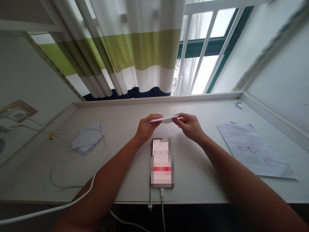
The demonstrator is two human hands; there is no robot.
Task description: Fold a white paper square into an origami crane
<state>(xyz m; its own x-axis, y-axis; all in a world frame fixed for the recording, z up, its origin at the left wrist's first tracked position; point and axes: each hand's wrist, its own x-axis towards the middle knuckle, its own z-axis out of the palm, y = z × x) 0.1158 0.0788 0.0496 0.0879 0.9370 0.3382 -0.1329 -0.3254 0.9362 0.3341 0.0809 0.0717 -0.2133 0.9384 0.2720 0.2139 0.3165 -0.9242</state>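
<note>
Though edge-on between left hand [146, 127] and right hand [190, 125], paper [165, 119] (phone [162, 162] blurred)

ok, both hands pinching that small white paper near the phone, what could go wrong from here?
1. The small white paper is pinched only at its ends by the left hand and right hand; an uneven pull could tear or drop it.
2. The white cable loops close by the left forearm; drawing the arm back might snag it.
3. The phone lies near the desk edge, its lead hanging off; a tug could drag it.
</note>
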